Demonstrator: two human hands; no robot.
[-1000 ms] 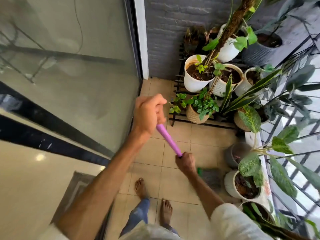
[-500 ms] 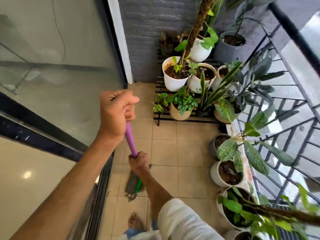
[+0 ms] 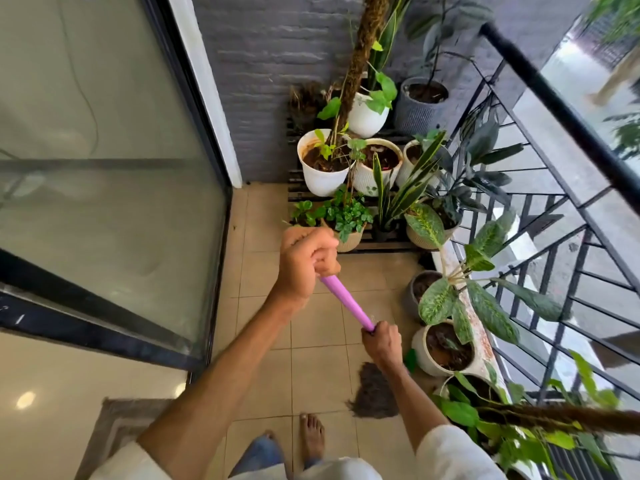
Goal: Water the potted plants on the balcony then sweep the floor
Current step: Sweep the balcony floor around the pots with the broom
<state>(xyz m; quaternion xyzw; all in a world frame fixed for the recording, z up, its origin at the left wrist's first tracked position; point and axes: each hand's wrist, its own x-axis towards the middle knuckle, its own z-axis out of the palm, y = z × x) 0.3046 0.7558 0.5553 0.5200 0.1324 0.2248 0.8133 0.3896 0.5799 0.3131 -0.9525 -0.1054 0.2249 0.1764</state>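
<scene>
- Head view, floor (image 3: 311,379): beige square tiles with thin grout lines, running from my bare feet (image 3: 311,438) to the grey brick wall (image 3: 277,64) at the far end.
- Head view, left side: a large glass sliding door (image 3: 104,168) in a dark frame; a mat corner (image 3: 114,427) lies inside the room beyond it.
- Head view, right side: a black metal railing (image 3: 554,209) with slanted bars borders the balcony.
- Head view, far end: potted plants (image 3: 346,161) crowded on a low dark slatted rack (image 3: 381,244); white, ribbed and woven pots, one with a tall mossy pole.
- Head view, right edge: further pots (image 3: 443,351) stand in a row on the floor just beside the railing, with broad speckled leaves over them.
- Hidden or cut off: the lower part of the broom stick is covered by my right hand and forearm; the nearest pot at bottom right is buried under leaves; my legs are cut by the frame edge.
- Broom handle (image 3: 346,303): purple, slanting down and to the right between my two hands.
- Left hand (image 3: 304,261): closed in a fist around the top of the handle.
- Right hand (image 3: 381,344): closed around the handle lower down.
- Broom head (image 3: 374,393): dark bristles on the tiles just below my right hand, near the white pot, with a green fitting (image 3: 411,360) showing beside my wrist.
</scene>
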